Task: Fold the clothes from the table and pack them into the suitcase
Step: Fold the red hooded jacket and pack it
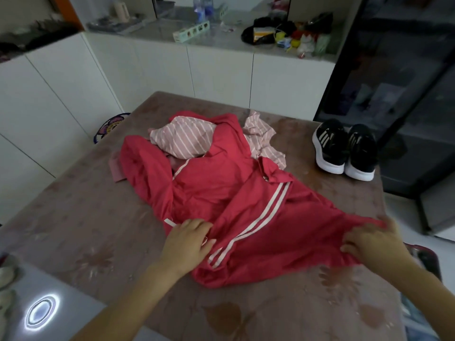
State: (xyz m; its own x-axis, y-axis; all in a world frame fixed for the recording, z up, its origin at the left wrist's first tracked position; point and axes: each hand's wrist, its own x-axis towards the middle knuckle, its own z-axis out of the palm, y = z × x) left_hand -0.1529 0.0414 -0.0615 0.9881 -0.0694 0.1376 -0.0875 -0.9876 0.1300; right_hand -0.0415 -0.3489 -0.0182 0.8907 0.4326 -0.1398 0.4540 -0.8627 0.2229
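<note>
Red jacket (pixel 236 205) with white stripes lies spread and rumpled across the middle of the desk (pixel 73 217), its long axis running on a diagonal from the far left, where the upper part and a sleeve are bunched, down to the near right, where the hem reaches the person. The hem end therefore points toward the person and the collar end points away. Both hands are at that near end: the left hand (pixel 189 239) rests palm down on the cloth beside the white stripes, fingers loosely curled, pressing rather than pinching as far as can be seen; the right hand (pixel 374 239) has its grip closed on the right corner of the hem, drawing it outward toward the desk's right edge. The rest of the jacket lies away from both hands, up and to the left, so the coming move seems to turn on flattening the cloth along that diagonal before any fold. A pink striped garment (pixel 187 141) lies partly under the jacket's far end, touching it. A pair of black shoes (pixel 344 148) stands well apart at the far right of the desk. What looks like part of the suitcase (pixel 426 262) shows past the right wrist, though the view there is too blurred to be sure.
</note>
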